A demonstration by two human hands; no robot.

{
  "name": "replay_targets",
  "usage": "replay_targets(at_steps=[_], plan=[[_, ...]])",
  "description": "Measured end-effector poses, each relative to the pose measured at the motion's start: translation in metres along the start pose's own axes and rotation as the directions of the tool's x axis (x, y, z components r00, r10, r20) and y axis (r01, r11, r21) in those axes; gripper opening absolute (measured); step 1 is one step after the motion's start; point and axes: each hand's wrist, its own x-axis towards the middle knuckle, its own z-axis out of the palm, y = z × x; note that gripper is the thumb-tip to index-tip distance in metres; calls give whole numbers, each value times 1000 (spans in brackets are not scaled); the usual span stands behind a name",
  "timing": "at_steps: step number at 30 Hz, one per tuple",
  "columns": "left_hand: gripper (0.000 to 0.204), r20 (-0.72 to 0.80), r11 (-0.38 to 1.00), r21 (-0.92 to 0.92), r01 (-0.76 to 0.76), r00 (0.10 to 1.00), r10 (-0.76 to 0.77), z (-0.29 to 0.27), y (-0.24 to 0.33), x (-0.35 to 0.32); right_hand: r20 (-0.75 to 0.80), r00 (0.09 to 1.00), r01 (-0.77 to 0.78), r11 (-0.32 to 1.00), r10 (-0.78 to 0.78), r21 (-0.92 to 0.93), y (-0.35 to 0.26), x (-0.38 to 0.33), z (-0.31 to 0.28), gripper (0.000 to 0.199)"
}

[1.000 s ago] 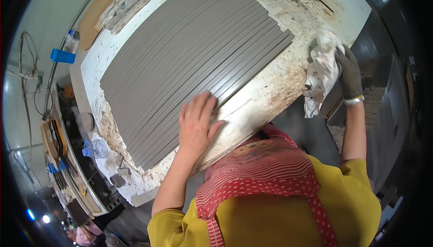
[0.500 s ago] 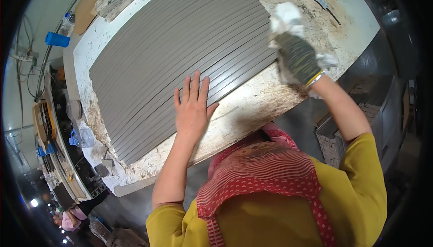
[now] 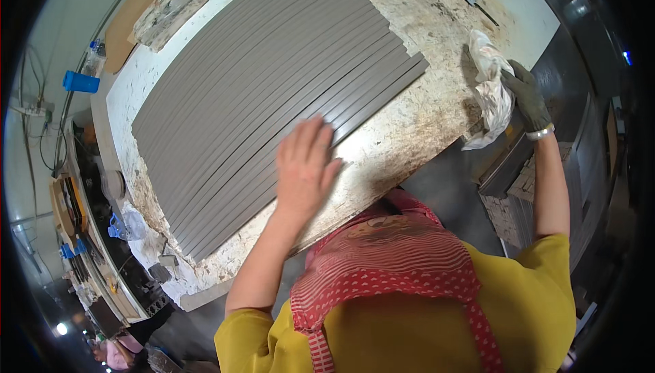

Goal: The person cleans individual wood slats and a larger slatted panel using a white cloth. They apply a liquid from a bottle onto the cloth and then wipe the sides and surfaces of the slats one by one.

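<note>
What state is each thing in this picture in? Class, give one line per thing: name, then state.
Grey strips: laid side by side, right-hand ends uneven
White rag: crumpled
Right hand: gloved, gripping the rag
Left hand: bare, open, over the strips' near edge
Worktable: stained
Off-white block: smudged
Red-and-white apron: worn

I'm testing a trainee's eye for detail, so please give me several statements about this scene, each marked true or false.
1. The left hand is bare. True.
2. The right hand is bare too. False: it wears a dark glove.
3. The right hand holds a white rag. True.
4. The blue cup is right of the grey strips. False: it is left of them.
5. The apron is plain green. False: it is patterned red.
</note>
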Motion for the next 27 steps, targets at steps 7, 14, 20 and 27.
replay_targets(at_steps=[7, 14, 20, 27], plan=[[61, 556, -62, -825, 562, 827, 86, 81, 98, 88, 335, 940, -194, 719, -57, 668, -7, -79, 35, 66], [18, 363, -52, -931, 362, 932, -15, 99, 155, 140, 119, 992, -111, 706, 38, 700, 38, -71, -8, 53], [14, 1, 245, -969, 4, 1000, -14, 90, 191, 182, 518, 725, -527, 119, -454, 841, 93, -49, -46, 43], [17, -156, 587, -803, -104, 987, -39, 99, 190, 234, 105, 994, -27, 928, -13, 371, 88, 2, -143, 37]])
